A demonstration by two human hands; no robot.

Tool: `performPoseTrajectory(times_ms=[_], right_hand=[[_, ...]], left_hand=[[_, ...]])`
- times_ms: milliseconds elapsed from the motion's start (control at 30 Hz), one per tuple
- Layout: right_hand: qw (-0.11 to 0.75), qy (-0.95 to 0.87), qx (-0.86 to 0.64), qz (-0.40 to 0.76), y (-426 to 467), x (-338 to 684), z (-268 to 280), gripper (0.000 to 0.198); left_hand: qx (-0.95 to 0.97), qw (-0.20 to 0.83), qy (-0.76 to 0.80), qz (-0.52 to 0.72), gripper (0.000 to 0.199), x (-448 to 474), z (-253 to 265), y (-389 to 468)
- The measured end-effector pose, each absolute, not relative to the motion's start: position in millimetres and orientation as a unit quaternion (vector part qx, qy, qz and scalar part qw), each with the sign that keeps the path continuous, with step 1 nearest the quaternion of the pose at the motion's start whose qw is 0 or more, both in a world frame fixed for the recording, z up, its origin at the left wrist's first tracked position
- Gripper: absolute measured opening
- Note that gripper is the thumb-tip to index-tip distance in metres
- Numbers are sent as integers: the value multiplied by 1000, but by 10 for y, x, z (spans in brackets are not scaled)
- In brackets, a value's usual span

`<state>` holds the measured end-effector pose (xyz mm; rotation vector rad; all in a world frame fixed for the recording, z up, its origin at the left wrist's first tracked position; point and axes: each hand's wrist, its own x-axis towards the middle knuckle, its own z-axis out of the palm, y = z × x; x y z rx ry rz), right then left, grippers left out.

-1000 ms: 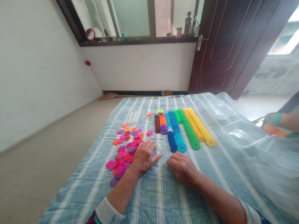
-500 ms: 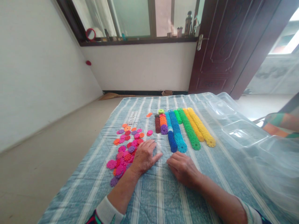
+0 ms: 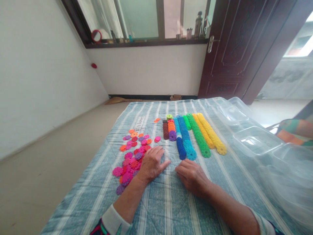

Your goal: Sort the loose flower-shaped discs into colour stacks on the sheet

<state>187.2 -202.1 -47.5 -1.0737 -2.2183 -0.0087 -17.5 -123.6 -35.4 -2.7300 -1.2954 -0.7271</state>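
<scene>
My left hand [image 3: 152,164] rests palm down on the cloth at the right edge of a loose pile of flower-edged plastic discs [image 3: 127,178] in pink, red, purple and orange. Its thumb is spread away from the fingers, and it covers part of the pile. My right hand [image 3: 192,174] lies with its fingers curled together; no object shows in it, though its underside is hidden. Just beyond it are rows of stacked discs: dark blue [image 3: 181,148], lighter blue [image 3: 187,138], green [image 3: 199,137] and yellow [image 3: 212,133]. Shorter brown [image 3: 165,130] and orange-purple [image 3: 171,130] stacks lie further left.
The striped bedcover [image 3: 156,212] carries everything. Clear plastic containers [image 3: 258,140] stand along its right side, and a blurred clear one [image 3: 290,186] is nearer. A few orange discs [image 3: 156,120] and a pink disc [image 3: 157,139] lie apart. Beyond are a wall and a brown door [image 3: 234,49].
The whole view has shifted very slightly. Both hands keep the same places, and the discs and stacks have not moved.
</scene>
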Motion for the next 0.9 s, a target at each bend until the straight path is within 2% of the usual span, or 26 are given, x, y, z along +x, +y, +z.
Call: performPoseTrajectory(times_ms=[333, 633, 900], right_hand=[[331, -851, -407, 2, -2020, 1882, -490, 25], [337, -849, -406, 11, -2031, 1879, -469, 26], [343, -847, -406, 18, -2034, 1871, -480, 28]], left_hand=[[-878, 22, -428, -214, 39, -167, -367, -1238], [-872, -11, -448, -199, 57, -151, -330, -1259], [-878, -5, -439, -190, 39, -160, -324, -1263]])
